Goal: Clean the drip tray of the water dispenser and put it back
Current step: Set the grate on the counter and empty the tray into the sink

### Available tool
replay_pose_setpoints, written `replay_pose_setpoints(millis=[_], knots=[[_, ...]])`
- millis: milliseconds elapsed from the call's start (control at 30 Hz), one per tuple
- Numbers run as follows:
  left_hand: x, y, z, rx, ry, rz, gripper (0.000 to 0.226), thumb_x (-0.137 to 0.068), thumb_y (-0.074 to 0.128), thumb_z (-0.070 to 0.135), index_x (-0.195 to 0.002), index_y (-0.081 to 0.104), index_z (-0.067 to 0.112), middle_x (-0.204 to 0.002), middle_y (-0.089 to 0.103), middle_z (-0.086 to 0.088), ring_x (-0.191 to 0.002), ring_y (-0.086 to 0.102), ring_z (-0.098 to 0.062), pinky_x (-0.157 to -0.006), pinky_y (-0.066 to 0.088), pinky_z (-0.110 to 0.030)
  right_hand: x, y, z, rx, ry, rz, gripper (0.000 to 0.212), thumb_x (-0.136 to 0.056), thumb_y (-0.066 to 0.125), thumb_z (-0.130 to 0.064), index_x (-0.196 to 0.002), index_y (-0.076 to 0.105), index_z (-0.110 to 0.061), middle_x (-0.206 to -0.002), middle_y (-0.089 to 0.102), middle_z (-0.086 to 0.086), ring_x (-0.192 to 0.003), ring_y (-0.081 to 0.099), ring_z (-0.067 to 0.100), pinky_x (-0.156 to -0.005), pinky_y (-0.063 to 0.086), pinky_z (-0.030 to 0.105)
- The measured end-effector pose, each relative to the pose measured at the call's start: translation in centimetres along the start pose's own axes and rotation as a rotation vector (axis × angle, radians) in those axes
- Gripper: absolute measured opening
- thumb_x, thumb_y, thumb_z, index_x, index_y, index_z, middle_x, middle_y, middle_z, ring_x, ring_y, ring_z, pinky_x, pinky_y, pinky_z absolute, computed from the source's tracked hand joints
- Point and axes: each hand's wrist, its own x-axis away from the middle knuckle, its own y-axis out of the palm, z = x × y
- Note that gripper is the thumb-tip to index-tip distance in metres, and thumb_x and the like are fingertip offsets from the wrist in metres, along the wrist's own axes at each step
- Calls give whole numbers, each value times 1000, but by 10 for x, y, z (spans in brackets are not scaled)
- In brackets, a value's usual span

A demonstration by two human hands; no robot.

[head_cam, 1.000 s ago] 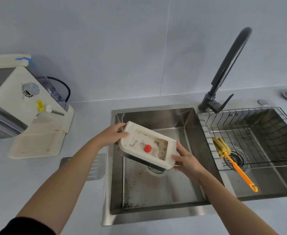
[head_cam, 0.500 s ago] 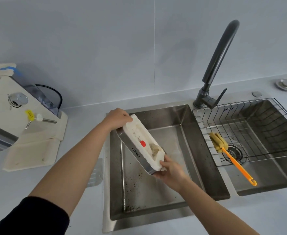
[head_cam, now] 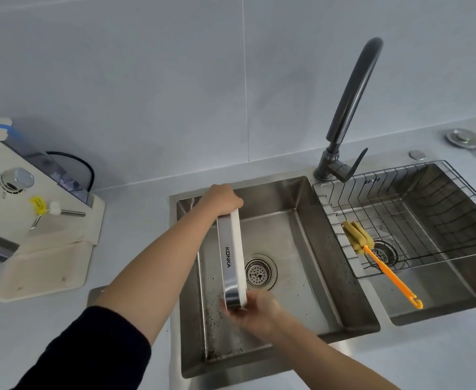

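The white drip tray (head_cam: 232, 257), with a silver front strip marked KONKA, stands on edge over the left sink basin (head_cam: 301, 277), its open side turned right and hidden from me. My left hand (head_cam: 221, 201) grips its far end. My right hand (head_cam: 255, 308) grips its near end from below. The cream water dispenser (head_cam: 34, 220) stands on the counter at the left, its base platform bare.
A dark tap (head_cam: 349, 108) rises behind the sinks. The right basin holds a wire rack (head_cam: 417, 209) with a yellow sponge brush on an orange handle (head_cam: 383, 266). A grey grille plate (head_cam: 97, 294) lies on the counter by my left arm. Dark specks dot the left basin floor.
The tray has been tipped from open-side-up to standing on its edge, so its dirty inside and red float have turned out of sight. Both hands kept their hold.
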Motion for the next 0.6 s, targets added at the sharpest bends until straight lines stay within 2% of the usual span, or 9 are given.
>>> replay_pose_setpoints(millis=[67,100,167,233,300,400,433,500,600], knots=[[2,5,3,-14,11,8,33,-85,46,17,-92,59,-13,-103,62,-28,-88,60,-36,-55,29,-25,-1,2,2,14,34,27,30,-96,28,-3,-104,53,12,-93,55,26,-81,55,36,-47,58,43],[2,9,4,-12,18,13,33,-84,46,17,-91,59,-13,-112,61,-28,-92,60,-37,-52,28,-25,-4,2,4,27,43,37,31,-95,28,-4,-100,54,11,-92,55,26,-81,55,37,-48,58,44],[2,14,5,-17,37,25,27,-83,46,16,-61,50,0,-114,61,-27,-95,60,-38,-49,26,-25,-7,3,7,32,61,54,30,-95,28,-5,-98,53,11,-92,55,28,-81,55,38,-47,56,47],[3,16,7,-24,46,27,37,-83,46,15,-50,32,11,-101,63,-28,-86,58,-39,-48,24,-25,-7,5,8,29,61,65,26,-95,28,-4,-94,50,10,-90,54,28,-80,55,40,-44,56,48],[7,13,8,-12,70,27,34,-83,45,16,-51,38,7,-74,58,-22,-78,51,-35,-47,24,-25,-2,7,3,38,31,77,27,-95,28,-4,-93,51,10,-90,55,28,-80,55,39,-43,55,46],[7,-6,10,21,84,86,32,-85,45,20,-80,59,-8,-95,63,-27,-87,56,-37,-59,38,-29,11,15,-14,43,-39,55,30,-96,25,-3,-91,51,10,-90,55,27,-80,55,37,-46,57,41],[6,-14,11,26,95,110,33,-85,45,22,-74,57,-6,-98,61,-29,-89,57,-38,-59,36,-29,13,18,-20,23,-61,48,28,-96,25,-2,-90,49,10,-90,54,27,-79,54,37,-46,57,42],[5,-25,13,39,124,160,36,-85,45,24,-53,39,8,-74,51,-21,-73,52,-33,-50,27,-26,13,24,-25,2,-89,37,23,-96,28,-2,-95,48,9,-90,53,27,-78,54,37,-40,56,41],[12,-18,11,12,95,134,37,-83,46,19,-50,31,11,-58,37,-3,-54,39,-19,-46,25,-24,3,23,-7,-12,-19,44,23,-96,29,-4,-104,47,8,-90,53,28,-75,55,35,-39,55,41]])
